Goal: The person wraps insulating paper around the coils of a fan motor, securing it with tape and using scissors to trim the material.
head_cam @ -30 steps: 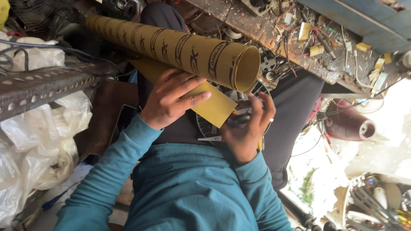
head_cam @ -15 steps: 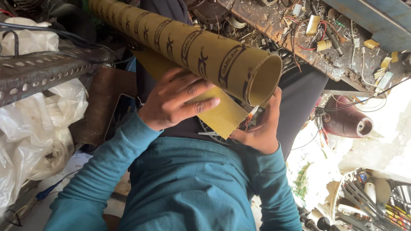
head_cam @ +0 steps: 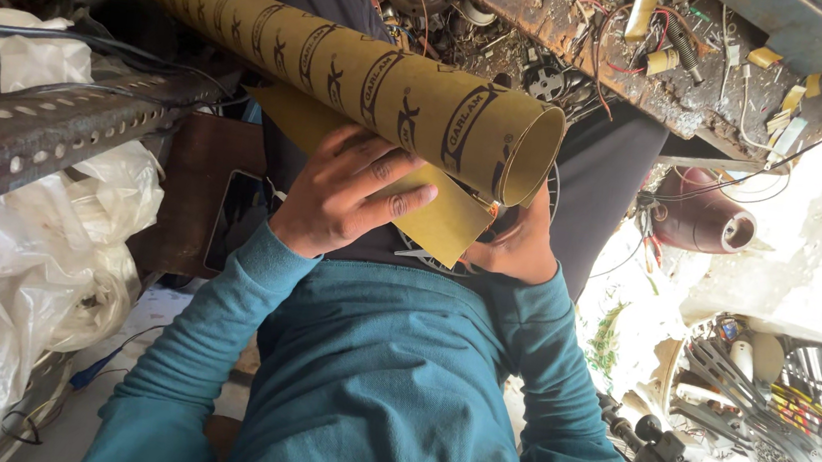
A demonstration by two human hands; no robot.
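A long roll of tan, stiff paper sheet printed with dark oval marks [head_cam: 365,86] lay slantwise across the person's lap, its open end toward the right and its far end reaching past a perforated grey metal angle bar [head_cam: 49,131] and crumpled white plastic bags [head_cam: 17,253] on the left. Above it ran a rusty, cluttered workbench edge [head_cam: 590,37] strewn with wires and small parts. From under the roll a loose flat flap of the same tan sheet [head_cam: 432,218] came out toward the body. The left hand [head_cam: 349,195] rested on that flap just below the roll, fingers spread and pressing it flat, the thumb beside the roll. The right hand [head_cam: 520,247] sat under the roll's open end, mostly hidden by the flap; whether its fingers gripped anything could not be told. Judging by this, the sheet was only partly unrolled, most of it still wound, and no cut showed.
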